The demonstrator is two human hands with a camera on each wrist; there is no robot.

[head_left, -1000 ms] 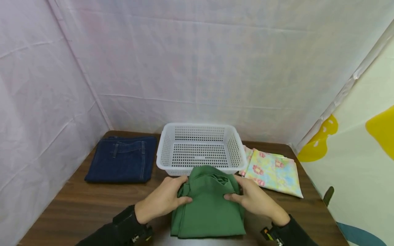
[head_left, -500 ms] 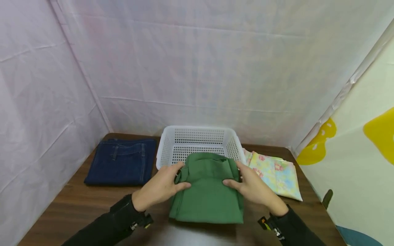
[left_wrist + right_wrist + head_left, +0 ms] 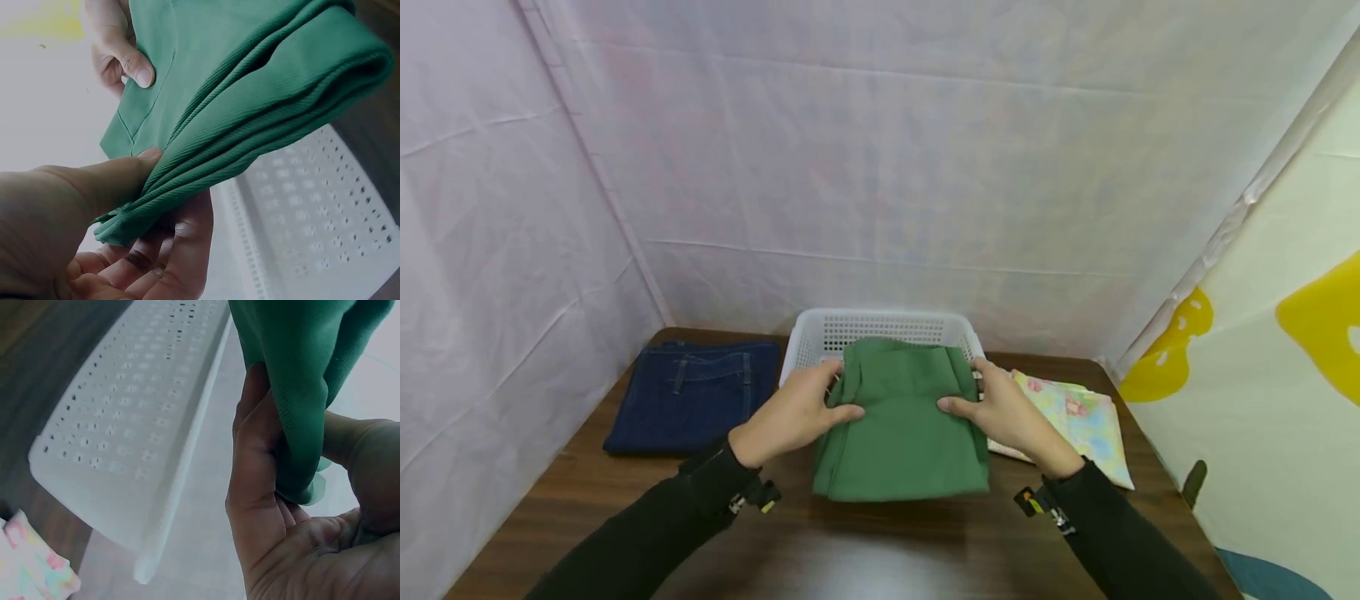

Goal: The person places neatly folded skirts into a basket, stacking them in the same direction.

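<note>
A folded green garment (image 3: pixel 902 433) hangs between my two hands, over the front of the white plastic basket (image 3: pixel 808 337). My left hand (image 3: pixel 793 412) pinches its left side, thumb on top and fingers beneath; the left wrist view shows the layered folds of the cloth (image 3: pixel 250 106) between that thumb and fingers. On the opposite side my right hand (image 3: pixel 1003 408) holds the edge the same way. In the right wrist view the fingers (image 3: pixel 253 475) lie under the green cloth (image 3: pixel 294 394), next to the basket's perforated wall (image 3: pixel 119 419). Much of the basket is hidden behind the garment.
Folded dark blue jeans (image 3: pixel 696 396) lie on the brown wooden table (image 3: pixel 572 492) left of the basket. To its right is a folded floral cloth (image 3: pixel 1086 421), partly behind my right hand. White fabric walls (image 3: pixel 880 167) stand behind and at the left.
Both hands have lifted the green garment and carried it forward, from in front of the basket to over its front rim. The jeans and floral cloth have stayed in place.
</note>
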